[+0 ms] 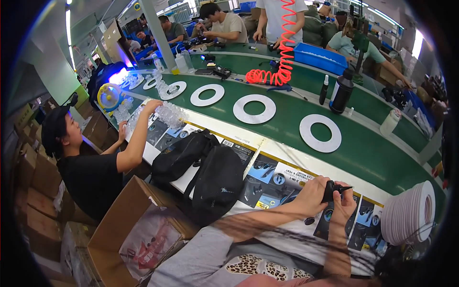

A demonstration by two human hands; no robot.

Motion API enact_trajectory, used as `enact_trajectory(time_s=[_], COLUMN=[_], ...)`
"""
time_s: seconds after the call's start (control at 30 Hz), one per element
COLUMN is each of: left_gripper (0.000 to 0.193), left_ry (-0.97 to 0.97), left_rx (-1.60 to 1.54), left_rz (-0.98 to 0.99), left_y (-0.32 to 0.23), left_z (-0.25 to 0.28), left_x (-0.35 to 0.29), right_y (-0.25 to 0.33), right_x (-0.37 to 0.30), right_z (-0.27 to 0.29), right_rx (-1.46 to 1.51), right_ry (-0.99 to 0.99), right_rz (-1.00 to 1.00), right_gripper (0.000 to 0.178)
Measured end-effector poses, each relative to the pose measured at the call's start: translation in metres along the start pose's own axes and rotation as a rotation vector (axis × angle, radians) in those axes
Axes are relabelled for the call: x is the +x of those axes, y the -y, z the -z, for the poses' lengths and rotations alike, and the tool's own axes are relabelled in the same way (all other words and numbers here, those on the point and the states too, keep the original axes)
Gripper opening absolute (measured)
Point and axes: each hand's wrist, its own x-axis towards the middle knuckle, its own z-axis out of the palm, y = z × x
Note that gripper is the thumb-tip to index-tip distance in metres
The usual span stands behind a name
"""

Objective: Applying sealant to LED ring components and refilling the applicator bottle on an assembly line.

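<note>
In front of me at the right, both my hands hold a small black plastic part [329,191]. My left hand [311,195] is closed around its left side. The fingers of my right hand [344,204] pinch its right end, where a thin dark pointed tip sticks out. The part's exact kind is too small to make out. Beneath my hands, printed cardboard sheets [260,184] cover the white worktop. A small round black piece [309,221] lies under my left wrist. To the right of my right hand stands a stack of white rings [406,215].
Beyond the worktop, flat white rings [254,109] lie spaced along a green conveyor [287,131]. Black bags [217,179] rest left of my arms, above an open carton [114,229]. A co-worker [91,167] handles clear plastic pieces [171,115]. A red coiled hose [287,57] hangs ahead.
</note>
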Motion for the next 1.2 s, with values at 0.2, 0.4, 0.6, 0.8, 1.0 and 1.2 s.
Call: enact_trajectory(time_s=[0.2, 0.4, 0.6, 0.8, 1.0, 1.2], left_gripper=[0.057, 0.062, 0.055, 0.055, 0.063, 0.057], left_ry=[0.124, 0.240, 0.304, 0.296, 0.163, 0.019], left_rx=[-0.153, -0.197, -0.239, -0.226, 0.042, 0.105], left_rz=[0.078, 0.150, 0.236, 0.202, 0.130, 0.006], left_y=[-0.002, 0.000, -0.005, -0.004, 0.007, 0.007], left_z=[0.008, 0.011, 0.020, 0.014, 0.019, 0.017], left_x=[0.007, 0.008, 0.012, 0.015, 0.012, 0.014], right_y=[0.009, 0.007, 0.013, 0.007, 0.014, 0.041], right_x=[0.001, 0.001, 0.000, 0.002, 0.014, 0.021], right_z=[-0.001, 0.001, -0.004, 0.001, -0.013, -0.008], right_rx=[0.020, 0.039, 0.082, 0.048, -0.242, -0.553], right_ry=[0.016, 0.036, -0.009, -0.019, -0.025, 0.155], right_rz=[0.000, 0.015, -0.079, -0.029, 0.147, -0.081], right_gripper=[0.030, 0.027, 0.025, 0.023, 0.026, 0.038])
